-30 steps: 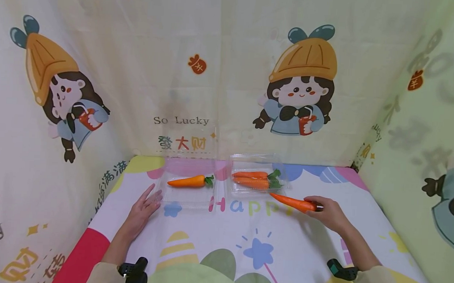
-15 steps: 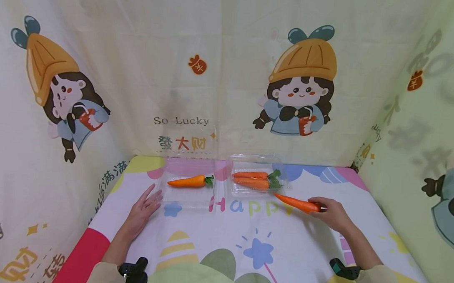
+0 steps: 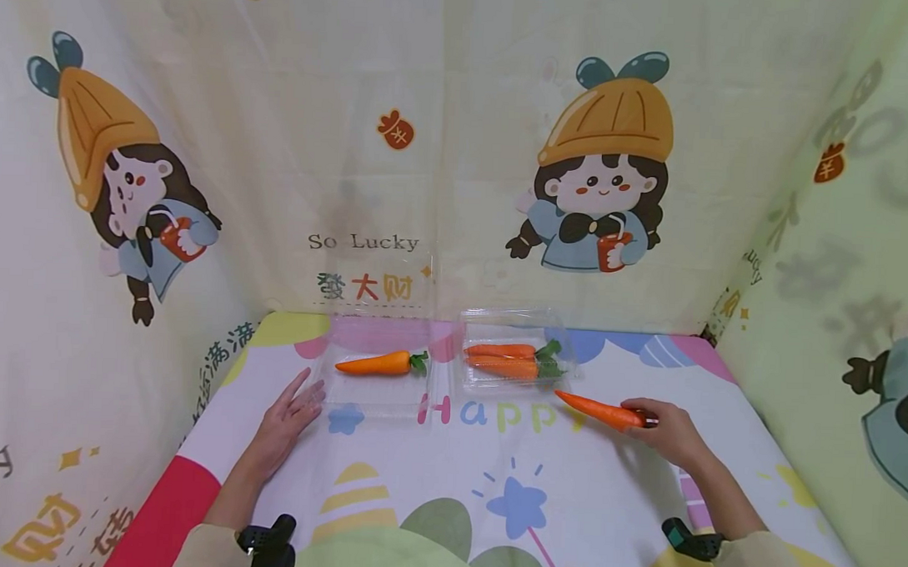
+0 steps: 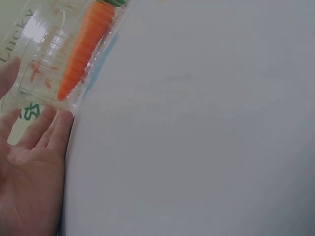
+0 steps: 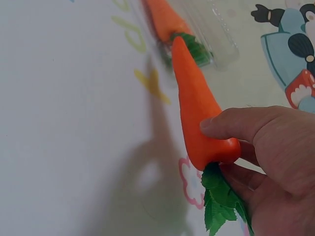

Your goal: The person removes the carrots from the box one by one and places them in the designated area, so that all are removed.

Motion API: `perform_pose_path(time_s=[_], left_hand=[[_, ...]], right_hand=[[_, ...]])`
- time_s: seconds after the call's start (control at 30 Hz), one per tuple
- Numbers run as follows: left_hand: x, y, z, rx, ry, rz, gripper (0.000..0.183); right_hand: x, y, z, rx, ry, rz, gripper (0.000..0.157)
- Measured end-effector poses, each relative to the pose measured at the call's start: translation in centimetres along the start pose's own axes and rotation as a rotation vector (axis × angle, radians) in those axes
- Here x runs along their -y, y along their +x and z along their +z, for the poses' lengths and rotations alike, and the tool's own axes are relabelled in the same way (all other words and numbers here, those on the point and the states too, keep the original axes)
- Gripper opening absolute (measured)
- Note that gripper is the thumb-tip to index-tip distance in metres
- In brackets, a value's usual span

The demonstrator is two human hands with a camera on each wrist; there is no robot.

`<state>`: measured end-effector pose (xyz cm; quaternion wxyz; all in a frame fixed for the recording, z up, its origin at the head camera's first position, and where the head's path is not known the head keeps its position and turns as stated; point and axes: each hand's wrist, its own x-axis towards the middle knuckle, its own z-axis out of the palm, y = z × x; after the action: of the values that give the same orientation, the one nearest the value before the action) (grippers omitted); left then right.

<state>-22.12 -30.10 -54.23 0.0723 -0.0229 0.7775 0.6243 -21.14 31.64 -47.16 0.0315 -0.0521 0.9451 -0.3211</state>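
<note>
Pinched between the thumb and fingers of my right hand (image 3: 666, 433) is an orange carrot (image 3: 600, 411), held near its leafy end. Its tip points left, towards a clear plastic box (image 3: 497, 328) with two carrots (image 3: 504, 367) lying side by side inside. Green leaves (image 5: 219, 199) hang below my fingers in the right wrist view. On the left, a second clear box (image 3: 375, 393) contains one carrot (image 3: 372, 364). My left hand (image 3: 284, 419) has its fingers extended at that box's left side; in the left wrist view the fingertips (image 4: 64, 118) appear to touch its edge.
A printed cloth with cartoon figures covers the tabletop (image 3: 448, 458) and hangs as walls behind and at both sides. The back wall (image 3: 457, 200) rises just behind the two boxes. Dark wrist devices (image 3: 268, 544) sit on both wrists.
My right hand has drifted slightly to the right with the carrot, taking its tip a little away from the right box. The left hand and both boxes stay put.
</note>
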Motion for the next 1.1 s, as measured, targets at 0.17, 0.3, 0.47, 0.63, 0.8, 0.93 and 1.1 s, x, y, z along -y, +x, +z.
perform_pose_path(time_s=[0.17, 0.3, 0.47, 0.63, 0.8, 0.93, 1.1], left_hand=[[-0.6, -0.4, 0.1, 0.003, -0.002, 0.002, 0.073], [-2.0, -1.3, 0.4, 0.008, -0.017, -0.002, 0.072], [-2.7, -1.8, 0.5, 0.008, -0.014, -0.003, 0.072], [-2.6, -1.6, 0.5, 0.007, -0.028, -0.014, 0.073], [-1.3, -0.8, 0.3, -0.002, -0.023, -0.017, 0.073], [-0.3, -0.3, 0.1, -0.008, -0.012, -0.01, 0.073], [-0.3, -0.3, 0.2, -0.01, -0.004, -0.008, 0.073]], right_hand=[[-0.4, 0.0, -0.2, 0.004, -0.003, 0.014, 0.039], [-0.8, -0.1, -0.2, 0.001, -0.011, 0.016, 0.04], [-1.1, -0.1, -0.3, 0.001, -0.025, 0.039, 0.041], [-1.2, -0.2, -0.2, -0.003, -0.02, 0.076, 0.042], [-1.3, -0.2, -0.2, -0.006, -0.02, 0.09, 0.043], [-1.4, -0.2, -0.2, -0.007, -0.01, 0.096, 0.043], [-1.6, -0.2, -0.1, -0.029, -0.009, 0.098, 0.043]])
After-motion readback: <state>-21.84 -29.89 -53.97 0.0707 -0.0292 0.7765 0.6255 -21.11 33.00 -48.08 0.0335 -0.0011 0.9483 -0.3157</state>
